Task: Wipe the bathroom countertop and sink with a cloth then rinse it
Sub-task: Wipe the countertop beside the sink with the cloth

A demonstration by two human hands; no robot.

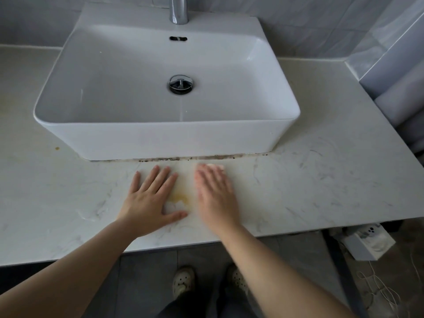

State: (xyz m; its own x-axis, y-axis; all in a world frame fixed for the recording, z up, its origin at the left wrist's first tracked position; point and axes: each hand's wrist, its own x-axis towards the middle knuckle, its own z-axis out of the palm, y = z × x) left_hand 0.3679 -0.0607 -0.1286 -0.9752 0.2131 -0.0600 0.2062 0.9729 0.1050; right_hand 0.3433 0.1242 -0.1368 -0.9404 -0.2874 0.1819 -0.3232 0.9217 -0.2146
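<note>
You had both hands down on the bench (321, 180), right in front of the sink (160, 138). The left hand (151, 198) lay flat, fingers straight and spread, pressing on the pale cloth (185, 180). The cloth was spread out flat on the bench, its far edge just short of the sink's front wall. The right hand (215, 196) was open too, palm down on the cloth beside the left, though it showed blurred. Between your two hands a yellow stain (180, 198) showed on the cloth. A line of dark grime (206, 158) ran along the foot of the sink. The basin held only its chrome drain (180, 84), with the tap (178, 10) at the back. Off to the left, a small yellow spot (57, 148) sat on the bench.
</note>
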